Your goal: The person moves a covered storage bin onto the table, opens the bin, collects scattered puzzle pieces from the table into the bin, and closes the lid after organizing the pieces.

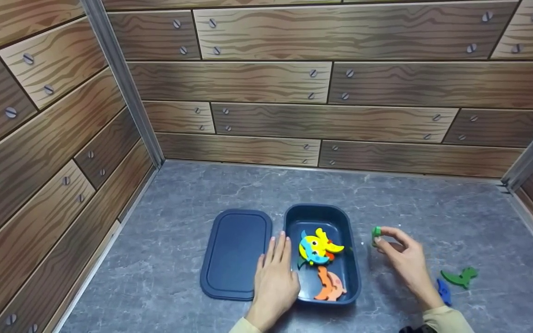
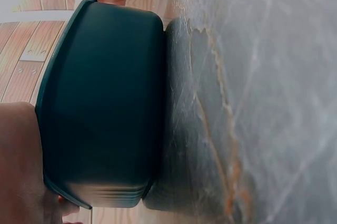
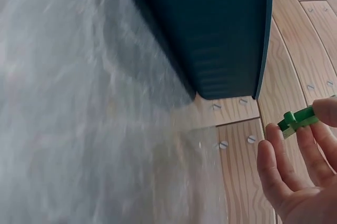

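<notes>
I count one deep navy-blue rectangular box with rounded corners [image 1: 356, 263] at lower centre of the head view, and one flat navy-blue lid [image 1: 234, 254] just left of it. Inside the box lie one orange curved piece [image 1: 324, 284] and one peach rounded piece [image 1: 336, 284], touching, below a yellow-and-blue heap of shaped pieces [image 1: 317, 247] that overlap too much for me to number. Two more sit at lower right of the frame: one dark-green animal-shaped piece [image 1: 463, 278] and one small blue piece [image 1: 443, 292].

My right hand [image 1: 407, 259], right of the box, has a narrow grip: thumb and fingertips pinch one small bright-green piece [image 1: 376, 230], raised above the bench [image 1: 178, 231]. My left hand [image 1: 275, 280] lies along the box's left rim, fingers straight and pointing up the frame, its grip holding nothing.

The box's outside is smooth and matte, with fine ridges near a corner in the wrist views. The bench is grey with marble-like veining; the walls [image 1: 266, 83] show a wood-plank pattern with screw heads.
</notes>
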A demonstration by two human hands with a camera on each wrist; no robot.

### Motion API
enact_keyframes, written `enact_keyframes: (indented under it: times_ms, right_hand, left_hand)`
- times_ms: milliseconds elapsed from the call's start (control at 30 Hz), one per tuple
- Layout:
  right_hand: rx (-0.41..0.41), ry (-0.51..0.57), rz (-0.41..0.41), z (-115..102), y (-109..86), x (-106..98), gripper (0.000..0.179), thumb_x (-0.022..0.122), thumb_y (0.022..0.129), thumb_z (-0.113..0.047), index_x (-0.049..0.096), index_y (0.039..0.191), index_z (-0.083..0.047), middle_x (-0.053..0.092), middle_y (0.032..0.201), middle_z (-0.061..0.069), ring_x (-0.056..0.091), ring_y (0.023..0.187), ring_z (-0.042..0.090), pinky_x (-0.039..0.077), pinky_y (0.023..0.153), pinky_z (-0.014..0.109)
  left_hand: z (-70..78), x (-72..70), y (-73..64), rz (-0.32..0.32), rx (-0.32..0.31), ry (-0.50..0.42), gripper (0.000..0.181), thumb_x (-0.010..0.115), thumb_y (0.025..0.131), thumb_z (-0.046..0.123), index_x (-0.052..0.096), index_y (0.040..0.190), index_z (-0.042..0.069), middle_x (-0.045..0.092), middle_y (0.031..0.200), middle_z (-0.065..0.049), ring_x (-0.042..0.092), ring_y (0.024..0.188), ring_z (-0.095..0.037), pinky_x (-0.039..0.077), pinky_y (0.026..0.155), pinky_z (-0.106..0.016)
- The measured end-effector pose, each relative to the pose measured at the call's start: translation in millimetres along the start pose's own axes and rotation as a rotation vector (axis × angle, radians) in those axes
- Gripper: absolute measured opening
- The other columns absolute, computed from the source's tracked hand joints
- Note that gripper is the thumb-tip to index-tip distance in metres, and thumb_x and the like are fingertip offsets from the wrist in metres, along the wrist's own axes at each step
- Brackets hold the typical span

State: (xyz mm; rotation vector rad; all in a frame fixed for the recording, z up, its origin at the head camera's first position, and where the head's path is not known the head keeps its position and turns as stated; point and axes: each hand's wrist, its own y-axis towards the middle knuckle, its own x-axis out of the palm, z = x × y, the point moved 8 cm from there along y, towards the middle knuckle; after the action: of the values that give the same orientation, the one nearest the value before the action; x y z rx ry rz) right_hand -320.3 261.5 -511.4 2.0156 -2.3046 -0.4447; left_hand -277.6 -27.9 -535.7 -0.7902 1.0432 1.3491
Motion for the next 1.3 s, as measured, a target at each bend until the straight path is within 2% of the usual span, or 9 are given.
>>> enact_keyframes:
  times_ms: [133, 300, 667, 833, 1000, 1300]
  right_hand:
    - [-0.011, 0.043, 0.031, -5.5, 2.1, 5.0, 0.031, 0.07, 0.09, -0.005, 0.064, 0.118, 0.008, 0.069, 0.107, 0.004, 0.071, 0.083, 0.017, 0.058, 0.074, 0.03]
    - [-0.034, 0.039, 0.043, -11.1, 3.0, 11.3, 0.028, 0.07, 0.09, -0.006, 0.067, 0.116, 0.004, 0.067, 0.11, 0.009, 0.071, 0.085, 0.022, 0.057, 0.076, 0.03]
    - [-0.077, 0.044, 0.029, -23.6, 3.9, 28.9, 0.026, 0.072, 0.089, -0.005, 0.069, 0.114, 0.0, 0.068, 0.109, 0.009, 0.07, 0.086, 0.024, 0.056, 0.076, 0.027]
    - [-0.124, 0.038, 0.001, -32.7, 5.8, 37.2, 0.025, 0.072, 0.089, -0.004, 0.071, 0.113, -0.002, 0.069, 0.109, 0.011, 0.07, 0.089, 0.024, 0.056, 0.076, 0.027]
    - [-0.153, -0.001, -0.019, -38.0, 7.1, 45.9, 0.024, 0.073, 0.088, -0.005, 0.072, 0.112, -0.006, 0.069, 0.108, 0.009, 0.069, 0.09, 0.025, 0.056, 0.079, 0.026]
    - [-0.186, -0.124, -0.069, -46.1, 6.3, 65.2, 0.025, 0.07, 0.09, -0.003, 0.071, 0.114, -0.008, 0.066, 0.112, 0.005, 0.066, 0.095, 0.022, 0.055, 0.083, 0.026]
  left_hand:
    - [-0.1, 0.9, 0.1, -0.005, 0.001, -0.001, 0.067, 0.054, 0.093, 0.022, 0.031, 0.156, 0.013, 0.015, 0.163, 0.002, 0.013, 0.149, -0.023, 0.026, 0.113, -0.055]
    - [-0.3, 1.7, 1.1, -0.011, -0.001, 0.002, 0.067, 0.054, 0.093, 0.022, 0.031, 0.156, 0.013, 0.016, 0.164, 0.002, 0.013, 0.149, -0.023, 0.025, 0.113, -0.055]
    - [-1.4, 3.6, 0.9, -0.027, -0.015, 0.011, 0.068, 0.055, 0.093, 0.023, 0.031, 0.156, 0.014, 0.014, 0.164, 0.003, 0.012, 0.149, -0.022, 0.024, 0.114, -0.055]
    - [-0.6, 1.3, 1.2, -0.011, -0.004, 0.008, 0.068, 0.055, 0.093, 0.023, 0.031, 0.156, 0.013, 0.014, 0.164, 0.002, 0.013, 0.149, -0.023, 0.025, 0.113, -0.055]
    - [0.6, -1.0, 0.1, 0.01, 0.007, 0.006, 0.068, 0.054, 0.093, 0.023, 0.03, 0.156, 0.013, 0.015, 0.164, 0.002, 0.013, 0.149, -0.023, 0.025, 0.113, -0.055]
    - [-0.1, -0.8, -0.9, 0.007, 0.005, -0.009, 0.068, 0.054, 0.092, 0.022, 0.031, 0.156, 0.013, 0.016, 0.163, 0.003, 0.013, 0.149, -0.022, 0.025, 0.113, -0.055]
